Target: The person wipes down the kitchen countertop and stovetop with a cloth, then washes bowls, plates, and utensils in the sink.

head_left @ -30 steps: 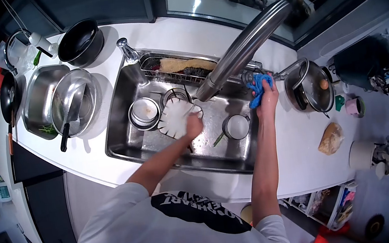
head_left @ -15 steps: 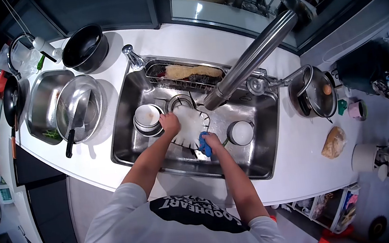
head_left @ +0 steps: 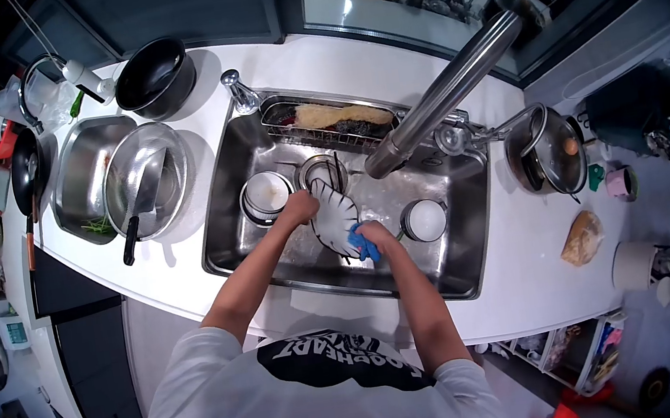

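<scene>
Over the large sink, my left hand grips the left edge of a white plate with a dark-striped, scalloped rim. The plate is tilted. My right hand is closed on a blue cloth, which touches the plate's lower right edge. Stacked white bowls stand in the sink just left of my left hand. Behind the plate is a round dish with dark chopsticks beside it. Another white bowl lies to the right of my right hand.
A steel faucet slants over the sink, near a wire rack with a sponge. To the left, a knife lies across a strainer, near a black pot. A lidded pot stands right.
My right hand has brought the blue cloth from the sink's right side to the plate. My left hand has moved to the plate's left edge, and the plate has tilted.
</scene>
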Demonstrator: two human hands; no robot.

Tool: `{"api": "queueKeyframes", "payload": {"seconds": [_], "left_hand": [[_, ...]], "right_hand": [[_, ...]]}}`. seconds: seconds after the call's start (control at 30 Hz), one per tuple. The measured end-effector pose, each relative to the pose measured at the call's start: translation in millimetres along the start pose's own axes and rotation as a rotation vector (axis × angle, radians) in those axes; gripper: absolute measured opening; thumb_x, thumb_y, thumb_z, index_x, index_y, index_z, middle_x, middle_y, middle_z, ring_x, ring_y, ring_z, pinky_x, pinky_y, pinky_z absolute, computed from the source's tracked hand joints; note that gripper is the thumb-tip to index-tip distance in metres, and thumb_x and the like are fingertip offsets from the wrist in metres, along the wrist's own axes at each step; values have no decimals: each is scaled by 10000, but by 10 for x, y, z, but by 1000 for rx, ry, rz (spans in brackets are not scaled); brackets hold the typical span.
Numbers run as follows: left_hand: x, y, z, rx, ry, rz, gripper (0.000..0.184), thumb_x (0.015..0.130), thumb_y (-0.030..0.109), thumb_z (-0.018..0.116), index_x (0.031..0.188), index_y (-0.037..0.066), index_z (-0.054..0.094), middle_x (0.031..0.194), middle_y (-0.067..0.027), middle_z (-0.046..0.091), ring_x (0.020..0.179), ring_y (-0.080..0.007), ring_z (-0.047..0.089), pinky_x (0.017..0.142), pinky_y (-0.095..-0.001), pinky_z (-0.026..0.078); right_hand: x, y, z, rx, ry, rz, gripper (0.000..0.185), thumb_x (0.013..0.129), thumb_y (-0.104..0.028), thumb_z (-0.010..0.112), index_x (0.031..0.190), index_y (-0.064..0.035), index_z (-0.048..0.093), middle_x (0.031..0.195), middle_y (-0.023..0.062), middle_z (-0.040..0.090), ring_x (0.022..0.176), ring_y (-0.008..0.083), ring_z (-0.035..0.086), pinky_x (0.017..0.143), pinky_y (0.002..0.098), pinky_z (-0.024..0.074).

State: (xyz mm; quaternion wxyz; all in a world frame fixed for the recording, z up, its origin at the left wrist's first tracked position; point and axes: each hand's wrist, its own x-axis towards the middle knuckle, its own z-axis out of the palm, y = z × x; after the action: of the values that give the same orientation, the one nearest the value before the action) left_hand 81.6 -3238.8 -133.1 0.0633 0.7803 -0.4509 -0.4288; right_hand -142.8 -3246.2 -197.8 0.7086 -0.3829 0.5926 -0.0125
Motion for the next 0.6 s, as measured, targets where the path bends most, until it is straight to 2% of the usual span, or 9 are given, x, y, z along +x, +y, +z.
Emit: {"api": "queueKeyframes", "payload": {"seconds": [0.07,0.1,0.2,0.23,0.33,0.37,0.47,0.5,0.6], "left_hand": [[-232,113,-112,-386,-27,-115,387,751,111,424,1082,-73,502,1046,-254,582,912,-393,598,797,-446,483],[-159,-16,-69,-376,-34,-29,471,753,67,413,1210,-45,380,1133,-227,548,999,-367,569,809,-420,470],[-339,-169,-7,-522,174,292,486,763,72,430,1241,-2,391,1124,-197,557,1058,-336,532,821,-360,448],[-280,-253,89,-725,140,330,474,801,85,447,1268,32,382,1119,-143,560,1035,-262,528,834,-311,418],[-444,-238,189,-1066,135,198,372,862,90,448,1225,14,419,1050,-70,564,923,-136,525,793,-290,434],[-449,-252,275,-1131,155,300,328,896,150,466,1200,26,446,1034,-58,570,880,-125,530,766,-281,442],[-723,-65,345,-1155,153,235,313,902,162,468,1179,18,470,1043,-69,571,910,-111,509,789,-265,417],[-741,-54,368,-1094,97,185,309,917,192,458,1168,14,484,1019,-53,579,896,-99,508,779,-254,416],[-828,65,440,-1206,68,260,286,924,225,455,1112,15,506,972,-34,582,847,-94,513,756,-251,423]], "right_hand": [[-99,-102,88,13,15,-54,172,713,-83,528,738,82,569,649,160,577,475,241,568,384,373,434],[-99,-131,104,-16,39,-44,208,741,-115,548,836,69,569,690,180,587,557,285,590,481,410,469],[-209,-248,277,-271,638,-611,285,776,-170,560,966,43,545,779,208,587,709,350,592,656,450,474],[-151,-280,279,-118,618,-629,354,787,-202,564,1076,-5,508,988,238,543,979,389,505,841,466,399],[-310,-461,416,-481,798,-908,390,769,-201,580,1097,-8,497,1120,223,462,1091,378,408,895,447,357],[-518,-591,544,-670,922,-781,390,764,-148,582,1116,-10,490,1167,209,409,1119,375,348,925,439,320],[-483,-698,551,-664,944,-748,361,793,-107,555,1137,-19,491,1117,197,439,1054,381,389,889,435,341],[-491,-739,559,-599,934,-819,344,810,-90,532,1141,-12,481,1100,204,449,1044,389,398,885,445,341],[-486,-829,673,-524,775,-1145,370,784,-53,543,1137,19,461,1142,227,431,1048,394,390,886,453,342]]}}
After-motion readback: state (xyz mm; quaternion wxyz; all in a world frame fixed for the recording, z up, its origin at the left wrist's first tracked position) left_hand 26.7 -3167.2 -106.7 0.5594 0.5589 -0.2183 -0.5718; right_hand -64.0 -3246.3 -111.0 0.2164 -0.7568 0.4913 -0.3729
